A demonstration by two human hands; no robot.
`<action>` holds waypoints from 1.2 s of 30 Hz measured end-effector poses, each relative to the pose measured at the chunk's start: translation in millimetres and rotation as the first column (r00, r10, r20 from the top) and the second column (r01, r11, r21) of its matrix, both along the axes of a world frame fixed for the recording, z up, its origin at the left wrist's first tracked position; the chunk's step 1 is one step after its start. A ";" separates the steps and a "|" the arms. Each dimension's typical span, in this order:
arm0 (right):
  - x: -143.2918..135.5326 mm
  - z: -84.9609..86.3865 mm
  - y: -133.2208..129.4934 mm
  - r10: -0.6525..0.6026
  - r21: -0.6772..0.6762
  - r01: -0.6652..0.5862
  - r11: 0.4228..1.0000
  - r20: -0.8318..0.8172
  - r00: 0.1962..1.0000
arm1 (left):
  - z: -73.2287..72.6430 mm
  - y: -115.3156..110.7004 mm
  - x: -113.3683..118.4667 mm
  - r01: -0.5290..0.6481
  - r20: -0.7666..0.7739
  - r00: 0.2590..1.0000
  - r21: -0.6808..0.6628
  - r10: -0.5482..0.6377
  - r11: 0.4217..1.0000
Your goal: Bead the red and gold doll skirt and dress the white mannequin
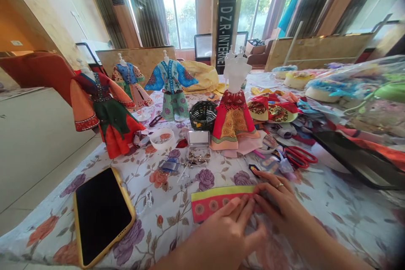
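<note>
A curved fabric strip (202, 207), red with round motifs and a yellow-green upper border, lies flat on the flowered tablecloth. My left hand (226, 232) rests on it, fingers stretched out and the thumb apart, covering its lower right part. Against the strip's right end, the fingertips and thumb of my right hand (281, 198) are closed on the fabric. One finger of that hand reaches up beside a small dark pointed piece (254, 169). My hands hide the strip's right end.
A phone (104, 215) lies at the left. Doll forms in dresses (109, 109) stand behind, one in a red skirt (234, 122). A bead box (198, 154), black basket (203, 116), red scissors (300, 157) and dark tray (357, 160) surround the work area.
</note>
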State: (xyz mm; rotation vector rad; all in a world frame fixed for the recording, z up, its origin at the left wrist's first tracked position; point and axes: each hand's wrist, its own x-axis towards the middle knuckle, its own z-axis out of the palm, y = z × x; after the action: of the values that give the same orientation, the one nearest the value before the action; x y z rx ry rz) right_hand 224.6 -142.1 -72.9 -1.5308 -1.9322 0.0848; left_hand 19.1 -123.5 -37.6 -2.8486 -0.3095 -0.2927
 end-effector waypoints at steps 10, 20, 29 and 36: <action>-0.7 -4.8 0.0 0.016 0.023 -0.018 1.000 0.068 0.998 | -9.4 -2.1 3.0 -0.016 0.030 0.999 0.098 0.013 0.995; -3.2 -5.7 -0.8 0.036 0.037 -0.041 0.998 0.149 0.988 | 3.0 -3.2 2.4 -0.039 0.020 0.999 -0.071 0.040 0.997; 0.0 -3.0 3.6 0.058 0.077 -0.074 0.994 0.190 0.980 | 8.7 -0.6 2.0 -0.051 0.100 0.993 -0.181 0.070 0.982; -1.9 1.7 2.8 0.034 0.130 -0.071 0.989 0.266 0.963 | 7.5 3.1 1.0 -0.046 0.149 0.986 -0.173 0.072 0.984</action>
State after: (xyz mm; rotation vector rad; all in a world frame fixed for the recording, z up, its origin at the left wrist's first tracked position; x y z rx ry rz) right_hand 222.7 -139.3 -71.2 -1.4576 -2.1361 -0.2371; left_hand 20.1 -120.4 -30.2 -2.9818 -0.4700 -0.4996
